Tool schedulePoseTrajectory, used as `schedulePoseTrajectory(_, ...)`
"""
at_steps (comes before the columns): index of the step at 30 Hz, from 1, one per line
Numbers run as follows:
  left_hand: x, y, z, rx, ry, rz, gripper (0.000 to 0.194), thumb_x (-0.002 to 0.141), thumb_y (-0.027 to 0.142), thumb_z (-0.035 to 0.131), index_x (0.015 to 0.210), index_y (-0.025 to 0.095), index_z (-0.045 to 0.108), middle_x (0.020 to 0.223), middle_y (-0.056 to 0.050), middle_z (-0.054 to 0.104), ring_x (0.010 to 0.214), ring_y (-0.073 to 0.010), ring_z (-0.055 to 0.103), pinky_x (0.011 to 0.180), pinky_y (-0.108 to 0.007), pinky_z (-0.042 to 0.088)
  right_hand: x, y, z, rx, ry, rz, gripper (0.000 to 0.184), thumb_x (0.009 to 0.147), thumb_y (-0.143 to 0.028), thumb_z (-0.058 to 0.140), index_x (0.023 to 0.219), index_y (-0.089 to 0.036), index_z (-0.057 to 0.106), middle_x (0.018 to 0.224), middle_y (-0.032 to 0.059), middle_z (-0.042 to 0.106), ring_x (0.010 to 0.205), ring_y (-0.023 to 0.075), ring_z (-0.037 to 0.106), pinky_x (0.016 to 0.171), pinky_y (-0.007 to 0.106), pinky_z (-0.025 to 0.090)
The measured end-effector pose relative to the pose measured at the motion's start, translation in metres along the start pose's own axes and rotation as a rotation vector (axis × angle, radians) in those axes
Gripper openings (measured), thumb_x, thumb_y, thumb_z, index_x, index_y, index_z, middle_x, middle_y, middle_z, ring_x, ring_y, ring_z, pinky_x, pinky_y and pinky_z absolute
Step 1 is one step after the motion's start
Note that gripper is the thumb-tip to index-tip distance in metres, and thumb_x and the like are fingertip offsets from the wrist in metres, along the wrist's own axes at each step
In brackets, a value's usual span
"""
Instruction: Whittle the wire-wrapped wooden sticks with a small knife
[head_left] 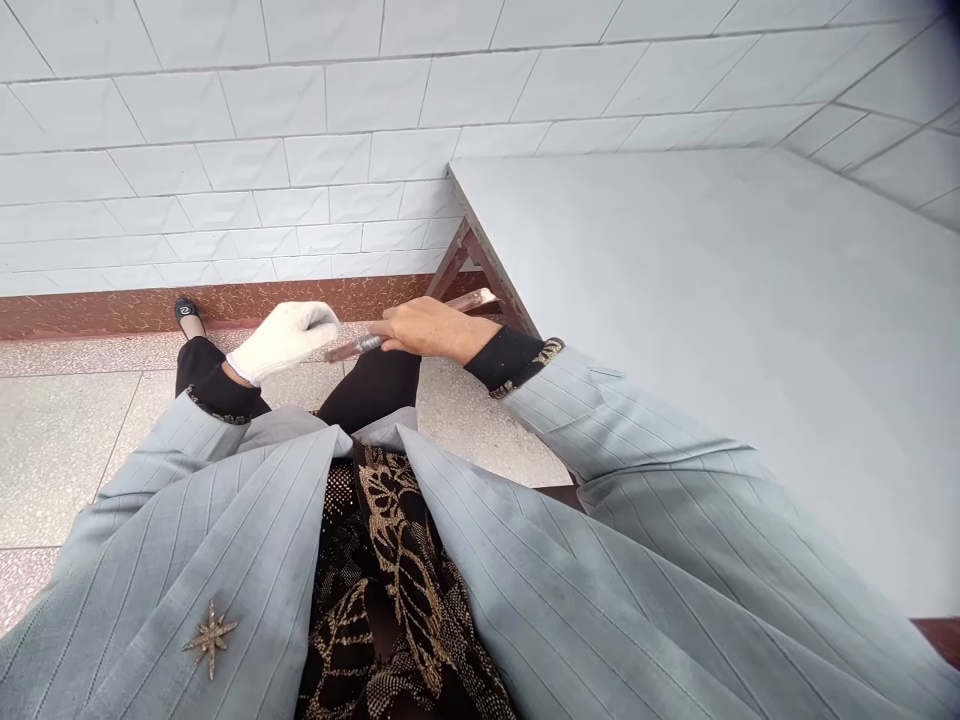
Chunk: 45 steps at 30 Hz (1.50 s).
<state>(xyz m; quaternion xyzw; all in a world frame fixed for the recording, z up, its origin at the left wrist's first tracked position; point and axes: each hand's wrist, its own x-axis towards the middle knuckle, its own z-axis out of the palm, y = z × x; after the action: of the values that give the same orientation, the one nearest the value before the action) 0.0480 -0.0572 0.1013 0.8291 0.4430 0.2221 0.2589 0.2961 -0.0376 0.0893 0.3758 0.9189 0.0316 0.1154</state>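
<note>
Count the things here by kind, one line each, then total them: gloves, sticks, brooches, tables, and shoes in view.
White glove: 1
Brown stick, held in the right hand: 1
Star-shaped brooch: 1
Pale-topped table: 1
Dark shoe: 1
Total: 5

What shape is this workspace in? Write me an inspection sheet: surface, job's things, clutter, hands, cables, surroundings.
Surface: pale tabletop on the right, on a reddish-brown frame.
Job's things: brown stick, held off the tabletop, with a silvery wrap near one end and a whitish tip at the other.
Clutter: nothing seen.
Left hand: white-gloved, fingers curled, close to the wrapped end; contact cannot be told.
Right hand: bare, closed around the stick.
Cables: nothing seen.
Surroundings: white tiled wall with a brown band at its base; speckled floor.
</note>
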Motion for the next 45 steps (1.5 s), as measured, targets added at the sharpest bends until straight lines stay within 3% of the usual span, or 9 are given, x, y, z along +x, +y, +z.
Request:
schedulePoseTrajectory(4, 0.006, -0.016, -0.005, -0.161, 0.024, -0.079, 0.017, 0.083, 0.03, 0.059, 0.084, 0.016, 0.069, 0.068, -0.001, 0.062, 0.058, -0.0109, 0.051, 0.055, -0.024, 0.041, 0.0, -0.007, -0.001, 0.039, 0.095, -0.244, 0.016, 0.097, -0.031, 0.066, 0.11, -0.023, 0.072, 0.095, 0.0066, 0.07, 0.079, 0.0195, 0.059, 0.067, 0.032, 0.034)
schedulePoseTrajectory(8, 0.006, -0.033, 0.003, -0.366, 0.035, -0.181, 0.016, 0.081, 0.031, 0.063, 0.084, 0.015, 0.066, 0.068, 0.0, 0.058, 0.054, -0.0092, 0.049, 0.051, -0.022, 0.041, -0.004, -0.011, -0.003, 0.135, 0.276, -0.304, 0.02, 0.099, -0.034, 0.062, 0.113, -0.022, 0.07, 0.095, 0.0071, 0.067, 0.083, 0.0204, 0.057, 0.071, 0.033, 0.039)
schedulePoseTrajectory(15, -0.01, -0.038, 0.033, -0.611, -0.021, -0.219, 0.016, 0.085, 0.032, 0.064, 0.081, 0.017, 0.063, 0.065, 0.002, 0.054, 0.056, -0.0086, 0.049, 0.054, -0.021, 0.045, -0.008, -0.012, -0.006, 0.296, 0.441, -0.194, 0.037, 0.101, -0.023, 0.045, 0.136, -0.016, 0.055, 0.122, 0.0165, 0.063, 0.105, 0.027, 0.06, 0.089, 0.041, 0.048)
schedulePoseTrajectory(22, -0.02, -0.029, 0.05, -0.68, -0.202, -0.112, 0.02, 0.093, 0.036, 0.057, 0.093, 0.018, 0.066, 0.064, 0.003, 0.052, 0.055, -0.009, 0.046, 0.054, -0.021, 0.039, -0.003, 0.004, 0.004, 0.317, 0.348, 0.068, 0.032, 0.104, -0.028, 0.044, 0.132, -0.015, 0.055, 0.123, 0.0178, 0.065, 0.102, 0.0271, 0.063, 0.082, 0.036, 0.047)
schedulePoseTrajectory(26, -0.018, -0.02, 0.039, -0.26, -0.21, -0.023, 0.022, 0.092, 0.033, 0.053, 0.094, 0.019, 0.07, 0.079, -0.001, 0.066, 0.065, -0.0123, 0.056, 0.062, -0.024, 0.044, -0.007, 0.004, 0.016, 0.133, 0.163, 0.165, 0.033, 0.105, -0.034, 0.048, 0.129, -0.014, 0.059, 0.104, 0.0154, 0.071, 0.086, 0.0262, 0.064, 0.066, 0.033, 0.038)
schedulePoseTrajectory(29, -0.011, -0.013, 0.022, 0.009, -0.156, 0.055, 0.023, 0.091, 0.03, 0.052, 0.089, 0.019, 0.072, 0.076, -0.001, 0.067, 0.068, -0.0144, 0.058, 0.067, -0.026, 0.044, -0.008, 0.001, 0.02, 0.038, 0.107, 0.094, 0.029, 0.103, -0.035, 0.055, 0.125, -0.018, 0.063, 0.1, 0.0134, 0.072, 0.08, 0.0232, 0.063, 0.062, 0.031, 0.032)
schedulePoseTrajectory(36, 0.016, -0.03, -0.012, -0.179, -0.165, 0.021, 0.021, 0.084, 0.031, 0.061, 0.091, 0.017, 0.074, 0.084, -0.003, 0.072, 0.071, -0.0132, 0.061, 0.068, -0.026, 0.048, -0.012, -0.003, 0.004, 0.323, 0.14, -0.206, 0.019, 0.099, -0.036, 0.063, 0.113, -0.026, 0.071, 0.096, 0.0045, 0.074, 0.079, 0.0186, 0.062, 0.067, 0.029, 0.037)
schedulePoseTrajectory(39, 0.02, -0.045, 0.0, -0.361, -0.159, -0.046, 0.023, 0.084, 0.037, 0.063, 0.091, 0.016, 0.072, 0.08, -0.002, 0.068, 0.063, -0.0107, 0.057, 0.062, -0.024, 0.047, -0.015, -0.009, 0.0, 0.363, 0.236, -0.21, 0.025, 0.1, -0.035, 0.059, 0.121, -0.026, 0.069, 0.105, 0.0071, 0.073, 0.087, 0.021, 0.063, 0.073, 0.031, 0.042)
schedulePoseTrajectory(45, 0.001, -0.075, 0.057, -0.636, -0.062, -0.221, 0.021, 0.089, 0.036, 0.062, 0.094, 0.016, 0.066, 0.067, 0.002, 0.054, 0.057, -0.0097, 0.051, 0.059, -0.024, 0.05, -0.009, -0.01, 0.016, 0.427, 0.348, -0.134, 0.036, 0.102, -0.025, 0.042, 0.133, -0.016, 0.056, 0.117, 0.0157, 0.066, 0.103, 0.0258, 0.062, 0.089, 0.04, 0.048)
